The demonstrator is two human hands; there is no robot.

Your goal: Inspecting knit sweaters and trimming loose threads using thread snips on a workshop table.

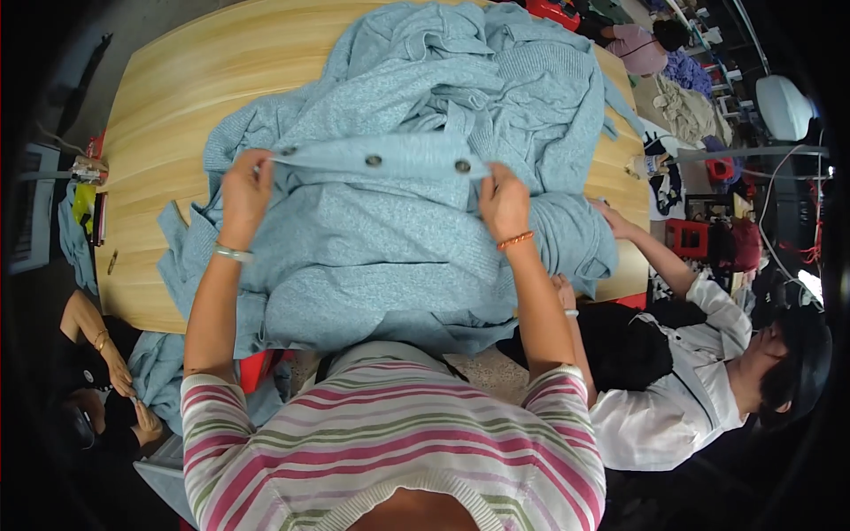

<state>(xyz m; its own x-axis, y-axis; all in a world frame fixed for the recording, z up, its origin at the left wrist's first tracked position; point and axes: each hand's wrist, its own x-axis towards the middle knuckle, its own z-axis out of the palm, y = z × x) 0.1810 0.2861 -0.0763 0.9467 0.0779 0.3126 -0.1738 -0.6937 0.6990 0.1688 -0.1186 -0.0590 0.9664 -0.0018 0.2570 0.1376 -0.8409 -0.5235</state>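
Between my two hands a buttoned edge of a light blue-grey knit cardigan [354,230] is pulled out straight, slightly blurred. Dark round buttons show along this strip. My left hand [247,190] pinches its left end, and my right hand [505,202] pinches the right end near a button. The rest of the cardigan spreads over the table's near edge in front of me. Behind it lies a heap of garments [398,53] in the same colour, so where one piece ends and another begins is hard to tell.
The pile lies on a wooden table [168,80]. At right, a person in a white shirt [664,389] has hands on a rolled blue-grey garment [575,234]. At lower left, another person's hands [124,380] handle similar fabric. A red stool [687,238] stands beyond the table's right side.
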